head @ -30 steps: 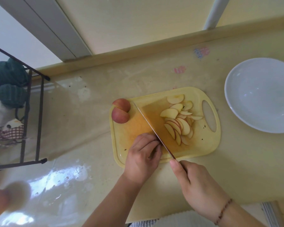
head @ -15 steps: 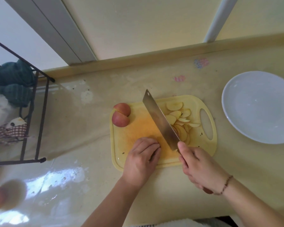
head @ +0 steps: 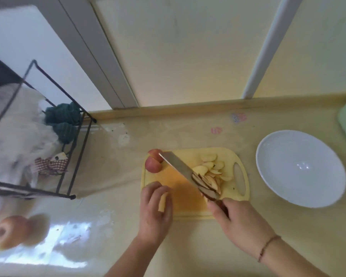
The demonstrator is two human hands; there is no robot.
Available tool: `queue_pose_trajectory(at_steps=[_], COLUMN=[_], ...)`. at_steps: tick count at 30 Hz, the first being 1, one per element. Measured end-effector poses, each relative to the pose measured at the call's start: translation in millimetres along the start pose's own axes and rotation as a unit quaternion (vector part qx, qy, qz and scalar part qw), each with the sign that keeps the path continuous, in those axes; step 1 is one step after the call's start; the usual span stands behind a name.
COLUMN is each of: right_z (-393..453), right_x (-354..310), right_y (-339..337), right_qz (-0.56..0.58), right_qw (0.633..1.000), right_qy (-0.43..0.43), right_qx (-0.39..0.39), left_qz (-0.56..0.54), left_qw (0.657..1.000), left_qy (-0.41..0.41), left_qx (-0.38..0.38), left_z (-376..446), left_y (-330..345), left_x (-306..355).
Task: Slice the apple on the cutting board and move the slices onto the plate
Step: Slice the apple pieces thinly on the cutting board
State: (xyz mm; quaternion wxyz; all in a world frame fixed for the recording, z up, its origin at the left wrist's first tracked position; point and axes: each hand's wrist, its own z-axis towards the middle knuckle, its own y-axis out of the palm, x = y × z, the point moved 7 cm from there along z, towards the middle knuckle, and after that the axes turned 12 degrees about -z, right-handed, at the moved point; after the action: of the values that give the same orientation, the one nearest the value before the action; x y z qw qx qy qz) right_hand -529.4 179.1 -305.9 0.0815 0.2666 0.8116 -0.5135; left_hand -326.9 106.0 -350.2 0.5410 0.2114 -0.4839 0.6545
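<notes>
Knife [head: 185, 172] spans cutting board [head: 190, 204]; plate [head: 300, 168] apparently well apart

Slices [head: 209, 172] lie on the board [head: 190, 202]; plate [head: 288, 192] right of it.

Your forearms are bare, no sleeves; thin reddish-brown cord bracelet [head: 267, 247] on your right wrist.
</notes>
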Motion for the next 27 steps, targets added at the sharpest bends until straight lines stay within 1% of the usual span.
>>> queue_pose_trajectory(at_steps=[1,2,4,5,7,9,10,12,14,16,19,21,23,27], right_z=[-1,-1,0,1,3,5,6,9,11,12,13,13,13,9], right_x=[-3,-7,-14,-17,-20,-22,-23,-24,-24,-24,-23,-21,-18,-13], right_y=[-1,-1,0,1,3,5,5,4,2,1,3,6,7,6], right_qz=[-0.059,-0.112,-0.2,-0.233,-0.273,-0.304,-0.314,-0.323,-0.322,-0.321,-0.333,-0.343,-0.351,-0.367], right_qw=[0.998,0.993,0.976,0.967,0.954,0.943,0.939,0.935,0.935,0.936,0.931,0.928,0.926,0.922], right_qy=[-0.016,-0.037,-0.085,-0.102,-0.122,-0.135,-0.139,-0.143,-0.144,-0.143,-0.145,-0.142,-0.136,-0.12], right_qx=[0.005,0.011,0.023,0.022,0.015,0.013,0.014,0.021,0.03,0.036,0.037,0.036,0.031,0.011], left_qz=[0.008,0.018,0.065,0.105,0.164,0.162,0.144,0.116,0.097,0.085,0.107,0.133,0.129,0.128], left_qw=[0.999,0.998,0.991,0.983,0.961,0.94,0.934,0.931,0.935,0.933,0.908,0.894,0.891,0.892], left_qy=[0.019,0.05,0.098,0.093,0.042,0.009,0.006,0.01,0.031,0.027,0.0,-0.013,-0.032,-0.036], left_qx=[0.025,0.018,-0.064,-0.117,-0.22,-0.3,-0.325,-0.346,-0.341,-0.349,-0.405,-0.427,-0.434,-0.432], left_z=[2,7,20,29,43,48,49,50,50,51,52,54,56,59], left_y=[-10,-12,2,13,35,53,61,67,66,64,70,75,80,89], left_x=[13,26,42,42,30,20,17,17,19,20,16,12,10,5])
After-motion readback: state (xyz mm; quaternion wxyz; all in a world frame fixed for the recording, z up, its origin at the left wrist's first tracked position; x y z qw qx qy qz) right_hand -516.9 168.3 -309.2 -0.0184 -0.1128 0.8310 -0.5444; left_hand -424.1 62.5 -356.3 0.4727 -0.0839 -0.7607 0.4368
